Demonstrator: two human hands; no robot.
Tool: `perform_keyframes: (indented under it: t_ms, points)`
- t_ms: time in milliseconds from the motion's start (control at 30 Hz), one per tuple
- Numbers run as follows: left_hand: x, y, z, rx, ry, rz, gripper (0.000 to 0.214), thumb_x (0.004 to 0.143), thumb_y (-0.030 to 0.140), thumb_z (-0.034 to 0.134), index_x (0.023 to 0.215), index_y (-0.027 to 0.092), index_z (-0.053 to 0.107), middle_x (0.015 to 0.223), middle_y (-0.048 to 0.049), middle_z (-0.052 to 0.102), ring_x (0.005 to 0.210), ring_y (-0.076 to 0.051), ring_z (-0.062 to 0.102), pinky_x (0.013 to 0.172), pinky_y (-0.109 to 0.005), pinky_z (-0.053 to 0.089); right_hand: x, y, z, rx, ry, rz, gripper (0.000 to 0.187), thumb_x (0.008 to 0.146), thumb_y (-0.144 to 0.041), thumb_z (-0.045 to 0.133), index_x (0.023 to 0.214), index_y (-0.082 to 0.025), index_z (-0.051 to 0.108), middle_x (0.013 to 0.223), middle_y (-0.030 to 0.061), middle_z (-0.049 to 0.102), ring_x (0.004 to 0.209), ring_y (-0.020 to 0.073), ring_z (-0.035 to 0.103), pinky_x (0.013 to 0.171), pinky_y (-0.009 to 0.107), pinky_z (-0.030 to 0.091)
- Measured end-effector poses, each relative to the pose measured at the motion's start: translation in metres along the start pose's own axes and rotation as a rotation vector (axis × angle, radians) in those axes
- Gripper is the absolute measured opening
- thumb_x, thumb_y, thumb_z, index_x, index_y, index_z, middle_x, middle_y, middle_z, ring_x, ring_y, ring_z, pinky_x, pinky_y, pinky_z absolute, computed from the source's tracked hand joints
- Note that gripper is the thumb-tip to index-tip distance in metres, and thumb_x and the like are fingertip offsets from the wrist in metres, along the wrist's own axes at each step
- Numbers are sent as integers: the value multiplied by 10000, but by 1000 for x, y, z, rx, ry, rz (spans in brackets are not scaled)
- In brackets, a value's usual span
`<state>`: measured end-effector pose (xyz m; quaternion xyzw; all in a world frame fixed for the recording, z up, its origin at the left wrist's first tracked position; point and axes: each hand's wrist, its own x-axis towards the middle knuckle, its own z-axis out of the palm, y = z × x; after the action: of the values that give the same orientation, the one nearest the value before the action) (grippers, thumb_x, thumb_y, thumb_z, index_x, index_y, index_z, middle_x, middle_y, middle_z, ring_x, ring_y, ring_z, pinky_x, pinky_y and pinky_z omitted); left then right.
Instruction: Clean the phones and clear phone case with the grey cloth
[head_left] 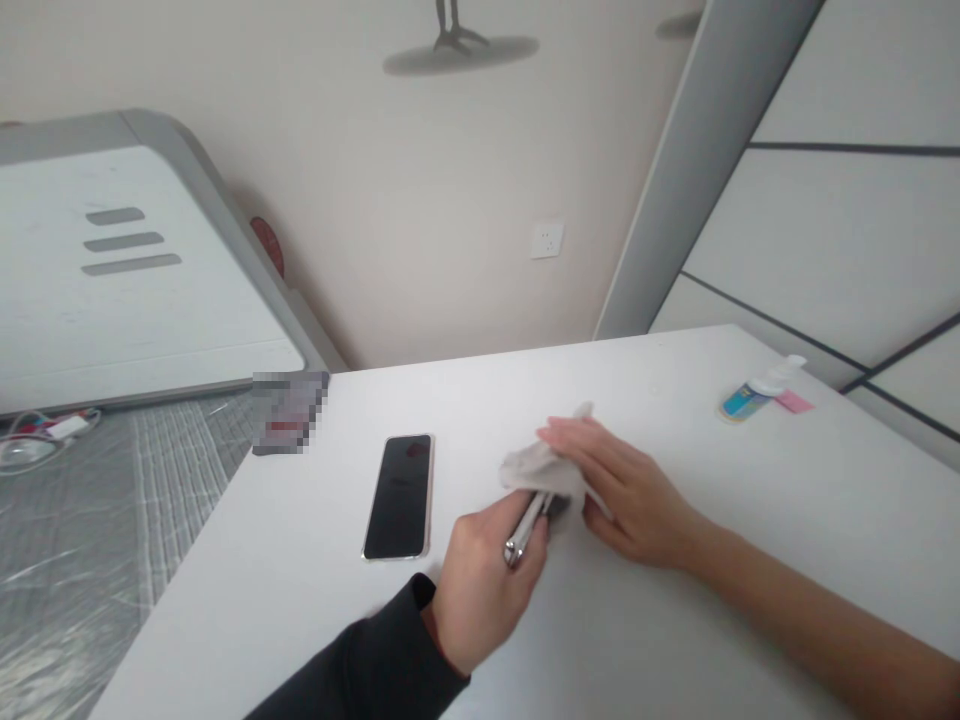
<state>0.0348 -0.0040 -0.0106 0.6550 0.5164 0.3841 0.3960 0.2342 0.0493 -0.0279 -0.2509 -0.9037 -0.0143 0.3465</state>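
Note:
My left hand (487,590), in a black sleeve, is closed around a slim silver metal object (523,530), whose far end goes under a pale grey cloth (544,470). My right hand (630,490) presses that cloth around the object's far end, and what lies inside the cloth is hidden. To the left of both hands, a black smartphone (398,497) with a gold edge lies face up on the white table (675,620), not touching either hand.
A small bottle with a blue label (754,392) lies near the far right of the table, beside a pink slip (795,402). A pixelated item (289,412) sits at the far left corner. Past the table's left edge, a plastic sheet covers the floor (90,560).

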Motion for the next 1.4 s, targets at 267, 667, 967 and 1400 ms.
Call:
perform_keyframes:
  t_ms: [267,667,967,1400]
  points:
    - [-6,-11,-2,-356,-74,-117,228,881,436,618,919,249,743,826,-67,761,791,-261,719,685,-365,585,10,-33,-2,85,-35,-282,471,979,-126,340,1397,-148,556,1353,47,697,1458,137,429,1284,307,208]
    - [0,-2,-13,176,135,311,102,799,121,684,831,209,643,729,3,738,628,-153,703,583,-213,531,6,-12,-16,310,136,35,354,976,-85,466,1241,-183,679,1073,103,747,997,185,703,935,312,568]
    - [-1,3,-10,-54,364,292,235,862,164,740,1067,245,660,859,35,692,600,-76,595,639,-200,530,12,-24,-11,770,84,606,190,893,-228,625,954,-198,802,823,29,797,706,199,729,655,272,586]
    - [6,5,-4,-373,-134,-128,646,986,688,352,1239,179,658,1229,-123,693,1200,-289,596,1148,-460,403,14,-29,13,1695,115,1165,257,632,-348,917,754,-186,759,614,-3,714,563,143,653,566,240,542]
